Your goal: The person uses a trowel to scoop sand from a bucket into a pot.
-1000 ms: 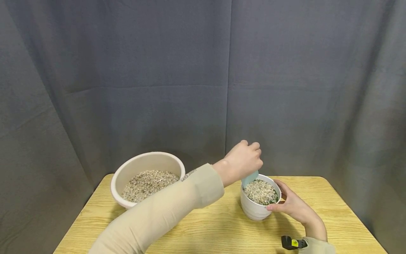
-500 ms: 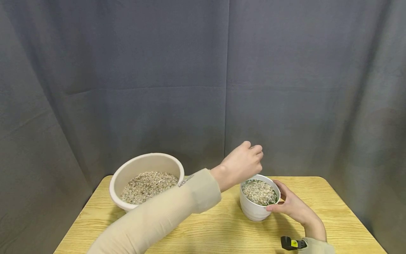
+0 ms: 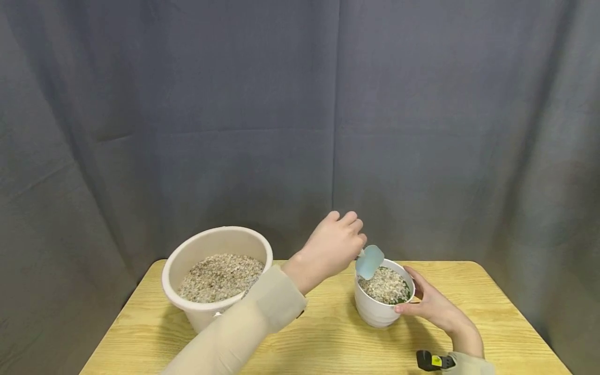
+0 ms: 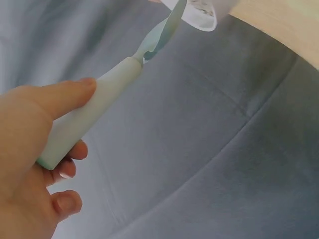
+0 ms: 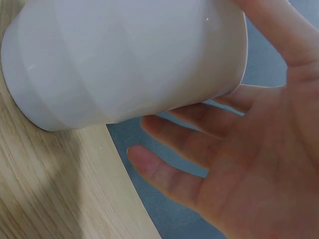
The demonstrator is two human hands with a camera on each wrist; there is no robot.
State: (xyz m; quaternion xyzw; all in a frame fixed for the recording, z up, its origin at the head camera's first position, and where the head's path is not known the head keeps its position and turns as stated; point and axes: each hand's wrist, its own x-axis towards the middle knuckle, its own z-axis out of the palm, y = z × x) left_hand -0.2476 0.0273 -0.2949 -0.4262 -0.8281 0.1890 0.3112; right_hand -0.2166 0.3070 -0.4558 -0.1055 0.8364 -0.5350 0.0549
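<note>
My left hand (image 3: 328,245) grips the pale green handle of a small garden trowel (image 4: 94,109). The trowel's blue-green blade (image 3: 370,261) is tilted above the left rim of a white flowerpot (image 3: 376,314), overlapping it in the head view. Pale gravel (image 3: 385,285) nearly fills the pot, with bits of green showing round its edge. On the pot's right side, my right hand (image 3: 438,310) holds it near the rim, thumb in front and fingers behind. The right wrist view shows the ridged pot wall (image 5: 124,59) standing on the table, the lower fingers spread beneath the grip.
A large cream tub (image 3: 201,315) of similar gravel (image 3: 222,277) stands at the left of the wooden table (image 3: 323,344), partly behind my left sleeve. A dark curtain (image 3: 244,172) hangs close behind the table. A black wrist device (image 3: 428,360) sits by my right cuff.
My left hand has moved left from over the pot with the trowel, and the blade, hidden half a second ago, shows again. The right hand and pot have stayed in place.
</note>
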